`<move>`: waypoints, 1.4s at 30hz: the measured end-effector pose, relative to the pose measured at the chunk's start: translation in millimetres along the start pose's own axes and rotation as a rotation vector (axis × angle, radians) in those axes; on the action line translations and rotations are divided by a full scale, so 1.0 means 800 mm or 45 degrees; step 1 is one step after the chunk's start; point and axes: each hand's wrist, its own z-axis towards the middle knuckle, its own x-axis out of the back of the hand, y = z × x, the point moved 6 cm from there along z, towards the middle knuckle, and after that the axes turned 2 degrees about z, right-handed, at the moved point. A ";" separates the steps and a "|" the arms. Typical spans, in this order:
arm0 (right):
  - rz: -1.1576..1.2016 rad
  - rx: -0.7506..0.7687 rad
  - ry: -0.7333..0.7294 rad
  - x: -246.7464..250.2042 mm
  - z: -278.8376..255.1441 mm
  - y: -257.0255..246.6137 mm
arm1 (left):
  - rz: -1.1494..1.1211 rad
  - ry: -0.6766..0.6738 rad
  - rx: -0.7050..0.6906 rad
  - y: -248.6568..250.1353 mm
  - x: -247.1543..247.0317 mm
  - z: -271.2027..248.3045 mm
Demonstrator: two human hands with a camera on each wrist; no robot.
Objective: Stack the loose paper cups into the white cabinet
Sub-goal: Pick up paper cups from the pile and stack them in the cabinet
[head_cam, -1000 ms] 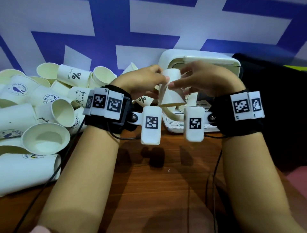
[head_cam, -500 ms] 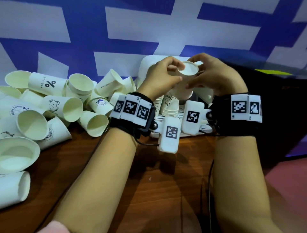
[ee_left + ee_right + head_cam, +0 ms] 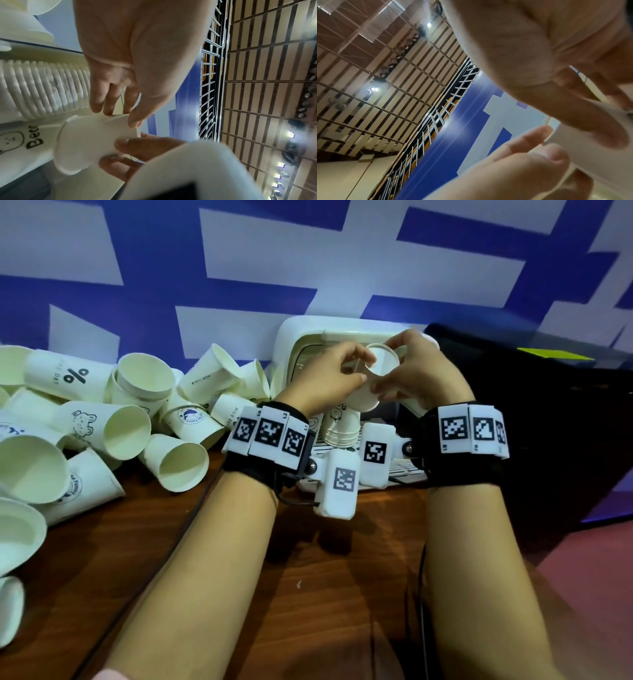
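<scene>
Item held: 1 paper cup, white, upside down and tilted, its base toward the camera, gripped from both sides in front of the open white cabinet. Left hand: fingers curled onto the cup's left side, thumb and fingertips pinching near the base rim, as the left wrist view confirms. Right hand: fingers curled round the cup's right side, thumb low on the wall; in the right wrist view the cup is only a pale blur, so the exact contact is hard to make out there. Directly below the held cup: 1 stack of nested cups, upside down inside the cabinet, the outer one printed with a bear face. The held cup sits above that stack; whether it touches it cannot be told. Loose stock: a heap of paper cups lying on their sides on the wooden worktop, left of the cabinet, against the blue-and-white wall.
</scene>
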 end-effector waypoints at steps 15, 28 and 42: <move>-0.019 0.200 0.232 -0.012 0.030 0.025 | 0.342 -0.006 -0.008 -0.013 -0.005 -0.002; 0.257 0.157 0.163 -0.024 0.044 0.047 | 0.340 -0.020 0.066 -0.028 -0.012 -0.005; 0.234 0.181 0.091 -0.029 0.055 0.059 | 0.383 -0.100 0.089 -0.030 -0.023 -0.001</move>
